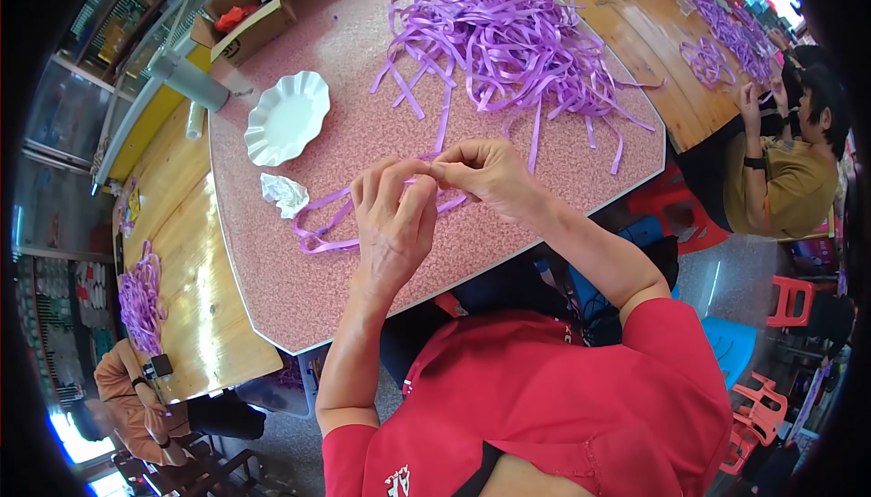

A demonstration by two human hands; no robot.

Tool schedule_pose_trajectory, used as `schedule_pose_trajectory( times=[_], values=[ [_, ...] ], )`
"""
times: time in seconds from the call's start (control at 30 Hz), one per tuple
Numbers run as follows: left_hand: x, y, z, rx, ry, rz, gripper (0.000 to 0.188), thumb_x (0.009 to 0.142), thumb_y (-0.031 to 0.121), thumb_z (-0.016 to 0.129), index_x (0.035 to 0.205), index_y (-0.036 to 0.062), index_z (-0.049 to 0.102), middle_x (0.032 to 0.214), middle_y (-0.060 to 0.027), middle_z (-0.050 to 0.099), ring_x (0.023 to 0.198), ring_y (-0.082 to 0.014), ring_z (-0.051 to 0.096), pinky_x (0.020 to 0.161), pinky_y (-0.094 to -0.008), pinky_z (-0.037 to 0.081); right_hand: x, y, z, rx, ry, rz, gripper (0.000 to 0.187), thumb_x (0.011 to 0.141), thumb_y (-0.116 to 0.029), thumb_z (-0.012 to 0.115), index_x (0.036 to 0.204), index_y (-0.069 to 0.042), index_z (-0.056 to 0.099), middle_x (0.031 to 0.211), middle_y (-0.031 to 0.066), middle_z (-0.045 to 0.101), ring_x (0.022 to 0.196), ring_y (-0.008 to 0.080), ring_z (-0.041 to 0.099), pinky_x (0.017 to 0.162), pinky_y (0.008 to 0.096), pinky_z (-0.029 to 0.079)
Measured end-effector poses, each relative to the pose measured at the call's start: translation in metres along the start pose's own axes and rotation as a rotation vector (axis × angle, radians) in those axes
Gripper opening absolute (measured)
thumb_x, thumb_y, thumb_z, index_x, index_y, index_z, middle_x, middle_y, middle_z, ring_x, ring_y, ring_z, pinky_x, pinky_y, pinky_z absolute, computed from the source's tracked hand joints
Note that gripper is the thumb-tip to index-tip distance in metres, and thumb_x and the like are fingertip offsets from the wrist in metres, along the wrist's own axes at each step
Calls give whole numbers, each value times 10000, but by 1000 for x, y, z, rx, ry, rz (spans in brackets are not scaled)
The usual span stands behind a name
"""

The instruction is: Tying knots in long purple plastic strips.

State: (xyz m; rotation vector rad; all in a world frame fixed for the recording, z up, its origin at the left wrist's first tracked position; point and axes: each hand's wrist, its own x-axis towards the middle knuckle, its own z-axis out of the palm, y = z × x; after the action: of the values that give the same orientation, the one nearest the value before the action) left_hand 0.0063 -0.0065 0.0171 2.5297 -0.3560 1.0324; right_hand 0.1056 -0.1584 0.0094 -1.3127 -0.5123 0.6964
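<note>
My left hand [396, 211] and my right hand [488, 176] meet above the near part of the pink speckled table [263, 293]. Their fingers pinch a narrow purple ribbon [319, 245] between them. Loops of this ribbon lie on the tabletop to the left of and beneath my hands. Exactly where the ribbon runs between my fingertips is hidden. Beyond my hands, a large tangled heap of purple ribbons [504, 39] covers the far side of the table, with several loose ends trailing toward me.
A white scalloped dish [287, 120] and a crumpled white tissue [285, 195] lie left of my hands. Behind them stand a grey bottle [192, 81] and an open cardboard box [249, 20]. Two people sit at wooden tables left and right, with more purple ribbons [141, 302] there.
</note>
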Motion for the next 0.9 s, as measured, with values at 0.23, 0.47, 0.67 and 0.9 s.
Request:
schedule_pose_trajectory(
  times=[0.23,0.47,0.67,0.9],
  values=[
    [-12,10,13,-797,143,-587,82,930,76,640,990,73,584,1064,-73,556,1002,-202,538,920,-339,416,-6,6,13,297,59,-49,70,941,-108,634,937,-56,681,755,-48,595,589,11,486,495,189,351],
    [-5,0,5,-1738,117,-997,82,984,147,594,1028,78,599,1030,-28,660,976,-119,596,922,-307,454,1,2,9,-506,57,-866,152,826,54,689,953,-28,669,883,41,618,699,97,579,558,256,461],
    [-8,3,2,-1584,144,-1006,156,982,166,606,1070,37,614,1048,-38,656,964,-121,603,901,-305,474,4,4,3,-698,114,-1036,255,750,48,744,977,-50,679,899,78,636,750,228,657,616,335,537],
    [-11,19,8,-1263,226,-868,153,950,52,646,1098,34,611,1069,-39,632,971,-108,595,895,-266,476,4,3,5,-657,122,-1029,246,762,75,743,976,-31,686,899,73,635,640,144,580,519,266,454]
  ],
)
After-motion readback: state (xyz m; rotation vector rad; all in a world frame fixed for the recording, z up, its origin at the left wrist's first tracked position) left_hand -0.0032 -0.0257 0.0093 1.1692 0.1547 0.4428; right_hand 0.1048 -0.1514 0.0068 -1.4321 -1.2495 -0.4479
